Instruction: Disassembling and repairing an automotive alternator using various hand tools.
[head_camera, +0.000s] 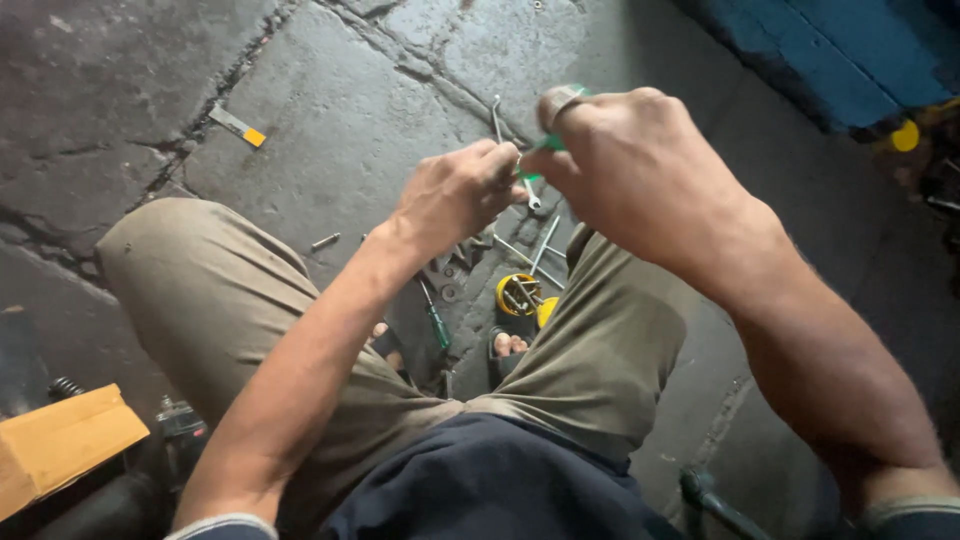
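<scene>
Cracked grey stone floor (330, 130) fills the head view. At upper centre, the right hand (640, 170) has its grip closed around a small green-handled tool (545, 145), whose tip meets the left hand's (455, 195) pinched fingers. Below them lies a yellow round tin of metal bits (518, 295).

You work in dim, soft light that falls from above onto the stone floor (330, 130); the corners sink into shadow. Your right hand (640, 170) looms large and slightly blurred, and the wide lens bends the edges.
</scene>
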